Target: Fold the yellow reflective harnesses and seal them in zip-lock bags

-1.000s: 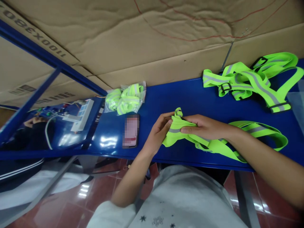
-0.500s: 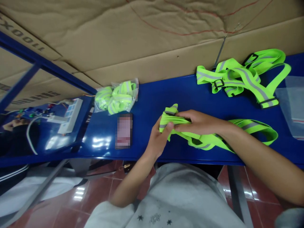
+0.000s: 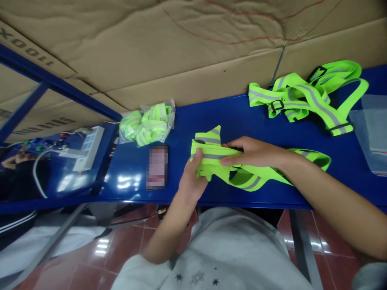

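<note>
A neon yellow-green reflective strap (image 3: 210, 156) with a grey stripe is held between my two hands, its near part folded into a flat bundle. My left hand (image 3: 193, 177) grips the bundle's left end, thumb on top. Close by, my right hand (image 3: 250, 152) pinches the strap from the right, thumb on top and the other fingers partly hidden. From there the loose rest of the strap trails right across the table under my right forearm, ending in a loop. A dark piece, perhaps a buckle, shows at the bundle's upper edge.
More reflective straps with black buckles (image 3: 302, 96) lie in a heap at the back right, beside clear plastic bags (image 3: 370, 137). Packed straps in clear bags (image 3: 148, 123) and a phone (image 3: 157, 167) lie left on the blue table (image 3: 184, 197). Further left are a power strip (image 3: 89, 149) and another person's hand (image 3: 10, 161).
My left hand has moved left with the bundle, which now looks longer and flatter. The strap's trailing loop has been drawn left. My right hand has barely moved.
</note>
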Available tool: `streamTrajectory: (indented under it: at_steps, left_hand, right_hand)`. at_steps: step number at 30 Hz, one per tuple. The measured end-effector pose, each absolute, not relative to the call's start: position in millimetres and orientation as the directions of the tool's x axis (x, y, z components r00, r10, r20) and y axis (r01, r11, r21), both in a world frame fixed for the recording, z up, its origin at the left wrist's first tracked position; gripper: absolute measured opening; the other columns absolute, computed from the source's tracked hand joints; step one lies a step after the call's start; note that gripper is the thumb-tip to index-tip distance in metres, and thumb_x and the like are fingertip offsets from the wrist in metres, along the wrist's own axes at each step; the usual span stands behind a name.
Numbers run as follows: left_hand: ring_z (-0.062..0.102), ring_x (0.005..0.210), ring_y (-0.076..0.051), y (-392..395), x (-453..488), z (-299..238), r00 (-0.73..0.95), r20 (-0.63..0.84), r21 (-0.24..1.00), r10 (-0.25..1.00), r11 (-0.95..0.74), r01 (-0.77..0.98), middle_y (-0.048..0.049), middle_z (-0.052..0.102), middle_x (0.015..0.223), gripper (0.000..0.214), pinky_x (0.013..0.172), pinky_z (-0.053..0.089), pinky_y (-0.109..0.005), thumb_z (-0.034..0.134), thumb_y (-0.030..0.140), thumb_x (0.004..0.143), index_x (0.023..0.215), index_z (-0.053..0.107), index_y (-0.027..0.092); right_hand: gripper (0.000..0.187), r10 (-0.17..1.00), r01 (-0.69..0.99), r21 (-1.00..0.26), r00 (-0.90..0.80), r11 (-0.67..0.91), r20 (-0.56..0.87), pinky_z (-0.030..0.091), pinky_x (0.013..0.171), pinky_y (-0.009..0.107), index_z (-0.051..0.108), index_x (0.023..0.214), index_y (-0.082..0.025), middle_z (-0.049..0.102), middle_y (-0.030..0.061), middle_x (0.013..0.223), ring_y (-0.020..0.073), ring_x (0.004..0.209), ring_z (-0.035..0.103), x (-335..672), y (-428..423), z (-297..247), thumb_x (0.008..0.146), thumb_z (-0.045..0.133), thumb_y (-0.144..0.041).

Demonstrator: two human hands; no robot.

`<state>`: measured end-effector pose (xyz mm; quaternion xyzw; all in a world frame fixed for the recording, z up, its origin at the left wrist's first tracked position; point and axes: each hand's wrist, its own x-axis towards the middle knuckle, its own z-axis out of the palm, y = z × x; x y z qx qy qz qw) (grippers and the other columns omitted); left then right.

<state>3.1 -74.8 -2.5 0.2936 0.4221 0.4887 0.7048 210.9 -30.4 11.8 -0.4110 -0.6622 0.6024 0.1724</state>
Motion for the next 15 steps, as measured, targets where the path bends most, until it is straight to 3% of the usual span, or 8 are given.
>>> streamTrajectory:
  at_steps: [5, 8, 11, 15]
  left_hand:
    - [0.069, 0.122, -0.031, -74, -4, 0, 0.207, -0.356, 0.716, 0.911, 0.409, -0.567, -0.0066, 0.079, 0.109, 0.044, 0.103, 0.060, -0.039, 0.081, 0.053, 0.082, 0.111, 0.075, 0.020]
    - [0.069, 0.123, -0.030, -75, -5, -2, 0.197, -0.355, 0.695, 0.914, 0.399, -0.598, -0.0062, 0.080, 0.106, 0.039, 0.105, 0.058, -0.038, 0.078, 0.049, 0.086, 0.109, 0.076, 0.018]
    - [0.069, 0.124, -0.028, -74, -4, -2, 0.227, -0.329, 0.685, 0.916, 0.398, -0.610, -0.0053, 0.080, 0.109, 0.038, 0.106, 0.058, -0.036, 0.077, 0.048, 0.088, 0.111, 0.076, 0.019]
    - [0.073, 0.115, -0.027, -74, -5, 1, 0.282, -0.279, 0.703, 0.918, 0.395, -0.591, -0.0036, 0.080, 0.109, 0.033, 0.101, 0.060, -0.036, 0.079, 0.047, 0.086, 0.107, 0.077, 0.021]
  right_hand:
    - [0.041, 0.683, 0.227, -0.961, -0.678, -0.156, -0.271, 0.052, 0.076, 0.026, 0.077, 0.117, -0.026, 0.077, 0.0001, 0.108, 0.0196, 0.091, 0.071, 207, -38, 18, 0.082, 0.079, -0.048]
    - [0.042, 0.677, 0.217, -0.959, -0.679, -0.185, -0.284, 0.053, 0.067, 0.026, 0.074, 0.116, -0.021, 0.076, 0.0024, 0.100, 0.0174, 0.078, 0.070, 205, -43, 23, 0.084, 0.077, -0.049]
    - [0.042, 0.727, 0.251, -0.963, -0.644, -0.096, -0.240, 0.047, 0.054, 0.024, 0.069, 0.111, -0.018, 0.071, 0.0001, 0.084, 0.0136, 0.062, 0.064, 207, -46, 28, 0.085, 0.076, -0.050]
    - [0.034, 0.742, 0.212, -0.977, -0.658, 0.015, -0.132, 0.043, 0.053, 0.022, 0.066, 0.106, -0.020, 0.066, -0.0035, 0.079, 0.0115, 0.062, 0.060, 213, -44, 32, 0.085, 0.077, -0.045]
